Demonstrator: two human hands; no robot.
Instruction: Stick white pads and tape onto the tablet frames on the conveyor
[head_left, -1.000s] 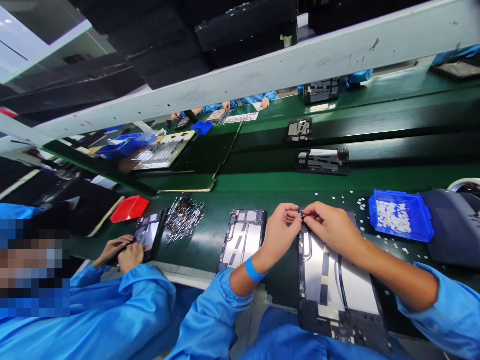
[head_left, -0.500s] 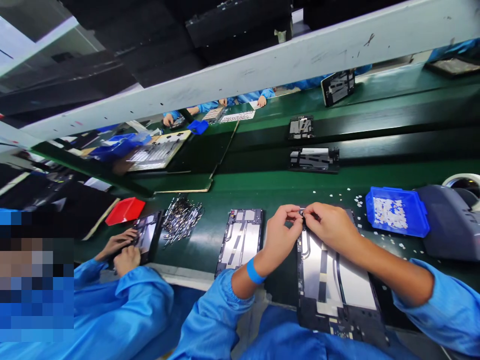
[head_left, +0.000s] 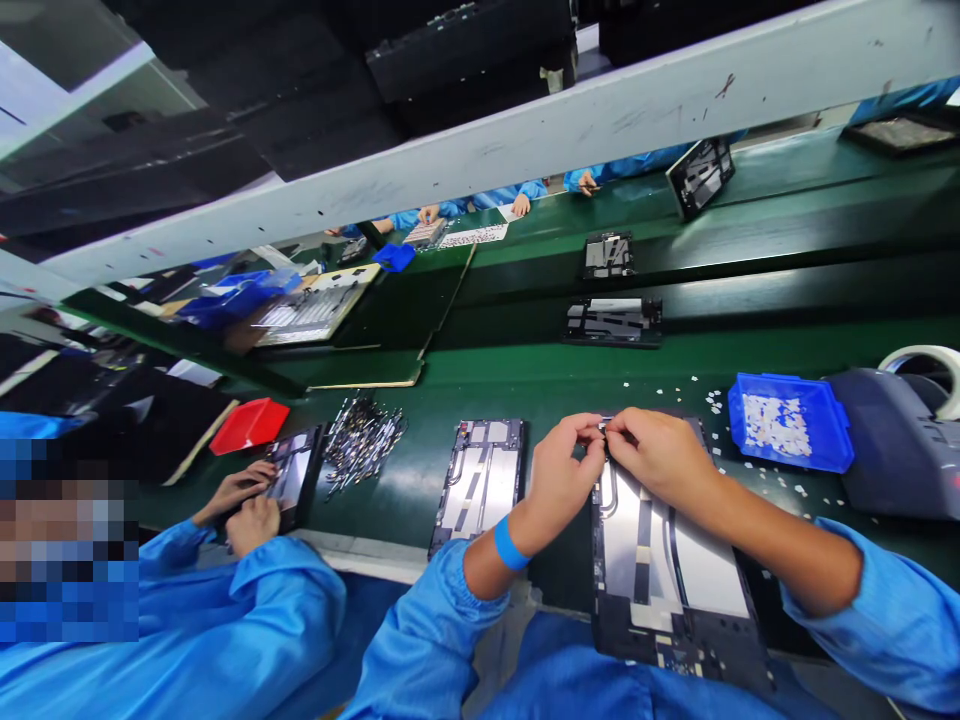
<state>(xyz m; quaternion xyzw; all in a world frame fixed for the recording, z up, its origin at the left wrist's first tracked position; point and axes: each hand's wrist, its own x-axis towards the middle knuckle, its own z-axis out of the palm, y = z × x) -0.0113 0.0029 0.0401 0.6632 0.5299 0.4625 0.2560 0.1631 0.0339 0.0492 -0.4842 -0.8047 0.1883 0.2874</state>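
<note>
Both hands are pinching one tiny dark part (head_left: 602, 428) between thumb and fingertips, the left hand (head_left: 559, 470) and the right hand (head_left: 660, 455) meeting right at the far edge of the open tablet frame (head_left: 667, 560), which is lying flat on the green surface (head_left: 525, 370) in front of the person. This part is looking very light, stiff and easy to drop, so I think a fine fingertip grip on its sides is suiting it best. Its frame is looking thin and rigid, with smooth grey metal plates, black borders and probably delicate components.
</note>
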